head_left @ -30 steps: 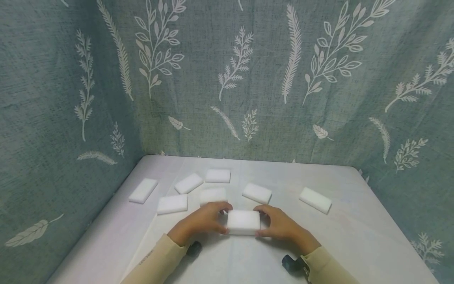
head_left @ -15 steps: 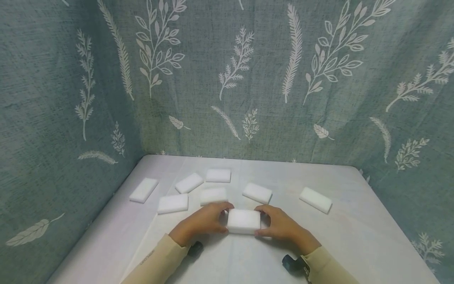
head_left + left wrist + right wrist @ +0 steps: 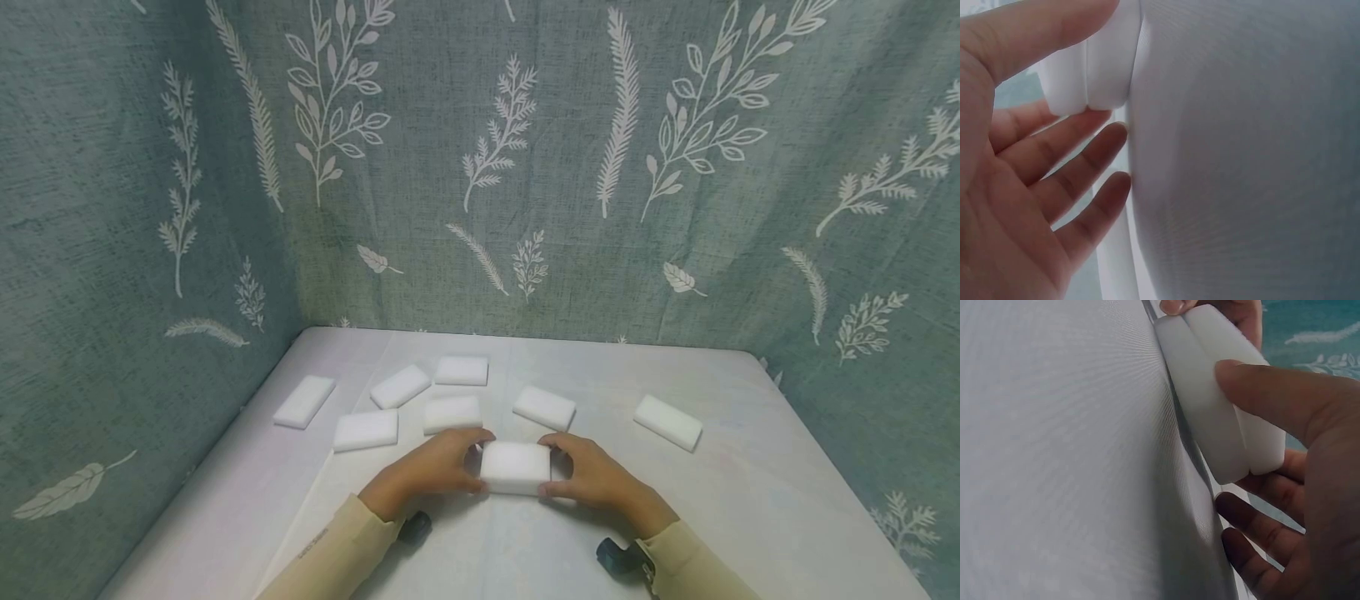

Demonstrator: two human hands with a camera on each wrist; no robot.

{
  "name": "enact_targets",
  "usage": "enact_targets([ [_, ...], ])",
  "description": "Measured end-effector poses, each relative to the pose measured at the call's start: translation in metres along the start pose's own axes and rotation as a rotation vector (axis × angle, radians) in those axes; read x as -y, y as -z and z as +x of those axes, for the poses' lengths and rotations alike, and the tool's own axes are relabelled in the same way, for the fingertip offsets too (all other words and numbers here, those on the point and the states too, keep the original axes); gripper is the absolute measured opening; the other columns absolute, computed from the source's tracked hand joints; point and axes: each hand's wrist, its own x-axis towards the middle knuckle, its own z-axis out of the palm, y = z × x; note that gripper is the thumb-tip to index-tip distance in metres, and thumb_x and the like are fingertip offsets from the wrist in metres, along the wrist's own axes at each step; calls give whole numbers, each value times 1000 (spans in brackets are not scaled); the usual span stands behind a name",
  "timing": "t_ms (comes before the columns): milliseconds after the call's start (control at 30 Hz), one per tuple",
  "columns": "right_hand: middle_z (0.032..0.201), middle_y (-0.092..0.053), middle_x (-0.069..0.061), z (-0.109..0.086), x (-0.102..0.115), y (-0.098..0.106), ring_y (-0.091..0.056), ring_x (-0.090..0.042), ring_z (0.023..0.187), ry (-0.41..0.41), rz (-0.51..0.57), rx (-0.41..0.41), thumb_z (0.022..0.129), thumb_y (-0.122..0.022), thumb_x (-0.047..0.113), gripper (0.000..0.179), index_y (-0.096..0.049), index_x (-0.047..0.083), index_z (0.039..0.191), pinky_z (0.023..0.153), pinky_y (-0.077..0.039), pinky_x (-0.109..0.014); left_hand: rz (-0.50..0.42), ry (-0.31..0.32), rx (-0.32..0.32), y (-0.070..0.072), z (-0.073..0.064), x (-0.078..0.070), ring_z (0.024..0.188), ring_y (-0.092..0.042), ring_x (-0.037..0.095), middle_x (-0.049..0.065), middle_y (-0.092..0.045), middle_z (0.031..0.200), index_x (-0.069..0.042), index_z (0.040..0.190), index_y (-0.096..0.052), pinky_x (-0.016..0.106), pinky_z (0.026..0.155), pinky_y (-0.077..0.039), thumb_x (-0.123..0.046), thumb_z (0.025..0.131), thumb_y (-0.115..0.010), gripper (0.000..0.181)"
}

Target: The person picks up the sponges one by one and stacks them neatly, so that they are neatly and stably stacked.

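Two white block-shaped sponges lie stacked flat near the front middle of the table. In the head view the upper sponge point(image 3: 515, 458) shows most. The right wrist view shows the seam between it and the lower sponge point(image 3: 1200, 406). My left hand point(image 3: 442, 462) pinches the left end of the stack, thumb on the near side and fingers on the far side. At the opposite end my right hand point(image 3: 592, 473) grips the same way, its thumb across the seam. In the left wrist view the outer fingers point(image 3: 1094, 215) touch no sponge.
Several more white sponges lie singly behind the hands. One sponge point(image 3: 452, 414) is just beyond my left hand, another point(image 3: 544, 408) behind the stack. A separate one point(image 3: 668, 422) lies at right. A leaf-patterned green curtain point(image 3: 480, 167) borders the white table point(image 3: 750, 517).
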Motion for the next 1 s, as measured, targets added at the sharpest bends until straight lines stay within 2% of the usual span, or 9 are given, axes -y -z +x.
enact_targets([
  [300, 121, -60, 2, 1, -1, 0, -55, -20, 110, -9, -15, -7, 72, -82, 50, 70, -58, 12, 126, 96, -43, -49, 12, 1, 1, 1, 0, -1, 101, -56, 10, -7, -61, 113, -12, 131, -56, 33, 91, -46, -28, 68, -88, 72],
  [733, 122, -60, -2, 0, 3, 2, -54, -25, 115, 3, -30, 17, 68, -85, 46, 74, -58, 10, 127, 98, -42, -50, -6, -9, 1, 1, -1, -2, 97, -57, 10, -9, -61, 110, -11, 129, -58, 31, 88, -47, -30, 66, -89, 73],
  [1000, 124, -60, 1, 0, 1, 1, -53, -21, 116, -23, -31, 24, 68, -85, 47, 75, -57, 13, 128, 100, -41, -47, -27, -10, 6, 0, 1, 2, 100, -56, 11, -11, -59, 107, -15, 125, -60, 33, 91, -46, -28, 69, -87, 64],
])
